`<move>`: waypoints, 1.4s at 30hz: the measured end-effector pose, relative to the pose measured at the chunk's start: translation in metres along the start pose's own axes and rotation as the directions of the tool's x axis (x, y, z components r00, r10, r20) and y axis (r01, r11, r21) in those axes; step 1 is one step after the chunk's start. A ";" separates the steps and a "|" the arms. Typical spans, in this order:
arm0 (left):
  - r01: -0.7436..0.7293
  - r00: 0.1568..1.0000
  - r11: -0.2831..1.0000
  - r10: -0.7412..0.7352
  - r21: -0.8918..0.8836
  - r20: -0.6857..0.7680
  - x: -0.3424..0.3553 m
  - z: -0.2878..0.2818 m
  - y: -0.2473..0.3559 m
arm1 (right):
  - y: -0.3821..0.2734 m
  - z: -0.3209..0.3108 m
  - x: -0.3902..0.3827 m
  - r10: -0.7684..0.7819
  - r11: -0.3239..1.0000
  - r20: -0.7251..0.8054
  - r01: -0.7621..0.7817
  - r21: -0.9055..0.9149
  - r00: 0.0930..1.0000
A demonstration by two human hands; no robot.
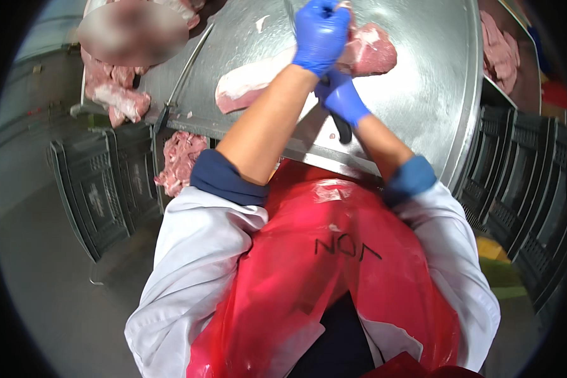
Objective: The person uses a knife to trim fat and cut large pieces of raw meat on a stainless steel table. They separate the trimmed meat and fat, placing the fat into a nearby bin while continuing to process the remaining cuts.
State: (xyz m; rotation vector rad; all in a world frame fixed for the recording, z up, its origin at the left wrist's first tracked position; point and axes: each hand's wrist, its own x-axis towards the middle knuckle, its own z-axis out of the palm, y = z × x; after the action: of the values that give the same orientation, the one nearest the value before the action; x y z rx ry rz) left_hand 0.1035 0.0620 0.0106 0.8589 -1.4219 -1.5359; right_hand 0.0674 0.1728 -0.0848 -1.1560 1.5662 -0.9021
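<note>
My left hand (pixel 321 36), in a blue glove, is closed at the far part of the metal table. It grips the edge of a piece of raw meat (pixel 370 50), whose red lean end shows to its right. A longer pale, fat-covered part (pixel 249 82) lies to the left, partly behind my left forearm. Just nearer and to the right, my gloved right hand (pixel 343 97) is wrapped round a knife, its black handle (pixel 343 129) sticking out toward me. My left hand and forearm hide most of the blade.
A sharpening steel (pixel 192 63) rests at the table's left, beside a heap of meat (pixel 116 94). Meat trimmings (pixel 181 160) fill a spot below the table edge. Dark plastic crates (pixel 101 183) stand left, more crates (pixel 516 170) right. A right-hand bin holds meat slabs (pixel 499 50).
</note>
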 end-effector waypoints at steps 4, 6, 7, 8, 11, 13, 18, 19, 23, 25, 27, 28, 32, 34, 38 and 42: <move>-0.174 0.945 0.981 0.144 -0.081 -0.294 0.001 0.020 -0.010 | 0.021 0.031 -0.018 -0.114 0.972 -0.117 0.135 0.191 0.987; -0.250 0.884 0.952 0.150 -0.175 -0.443 -0.004 0.031 -0.023 | 0.025 0.037 -0.059 -0.150 0.973 -0.014 0.150 0.176 0.989; -0.265 0.873 0.961 0.205 -0.078 -0.443 -0.011 0.035 -0.021 | 0.021 0.038 -0.064 -0.132 0.937 0.058 0.105 0.334 0.990; -0.270 0.868 0.963 0.253 0.020 -0.427 -0.020 0.041 -0.019 | 0.006 0.030 -0.046 -0.118 0.915 0.096 0.071 0.398 0.988; -0.258 0.912 0.965 0.225 -0.054 -0.344 -0.029 0.046 0.004 | -0.056 0.022 -0.008 0.022 0.927 0.083 -0.052 0.370 0.996; -0.283 0.865 0.957 0.228 -0.060 -0.446 -0.023 0.044 0.001 | -0.074 0.037 -0.003 0.128 0.975 0.000 -0.125 0.184 0.992; -0.323 0.857 0.942 0.249 -0.094 -0.452 -0.034 0.041 0.006 | -0.055 0.059 -0.005 0.189 0.982 -0.066 -0.186 0.041 0.980; -0.333 0.863 0.933 0.242 -0.138 -0.444 -0.034 0.043 0.010 | -0.051 0.062 -0.006 0.189 0.980 -0.065 -0.184 0.072 0.980; -0.373 0.834 0.919 0.273 -0.127 -0.480 -0.030 0.033 0.024 | -0.004 0.079 -0.024 0.008 0.962 0.028 -0.015 0.271 1.000; -0.355 0.832 0.926 0.250 -0.129 -0.495 -0.034 0.029 0.034 | 0.035 0.114 -0.043 -0.212 0.840 0.015 0.175 0.513 0.977; -0.356 0.852 0.921 0.252 -0.156 -0.459 -0.039 0.030 0.033 | 0.017 0.101 -0.025 -0.037 0.950 0.051 0.019 0.313 0.998; -0.357 0.862 0.919 0.255 -0.167 -0.439 -0.040 0.029 0.033 | -0.030 0.092 -0.018 0.050 0.977 0.069 -0.064 0.206 0.996; -0.332 0.872 0.926 0.228 -0.182 -0.433 -0.038 0.017 0.050 | -0.062 0.112 0.002 0.209 0.974 -0.032 -0.205 0.101 0.977; -0.348 0.873 0.895 0.201 -0.280 -0.445 -0.042 0.012 0.062 | -0.059 0.121 -0.013 0.166 0.977 -0.028 -0.160 0.141 0.986; -0.337 0.901 0.893 0.213 -0.298 -0.379 -0.061 0.009 0.078 | -0.058 0.137 0.017 0.115 0.956 0.027 -0.118 0.267 0.993; -0.442 0.841 0.858 0.297 -0.260 -0.452 -0.055 -0.002 0.089 | -0.069 0.170 -0.009 0.140 0.953 -0.020 -0.129 0.273 0.990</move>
State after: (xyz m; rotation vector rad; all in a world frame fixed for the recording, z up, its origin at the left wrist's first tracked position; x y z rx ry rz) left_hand 0.1392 0.1118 0.0954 0.5796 -0.9069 -1.1779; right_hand 0.2493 0.1582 -0.0643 -0.8325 1.4786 -1.0167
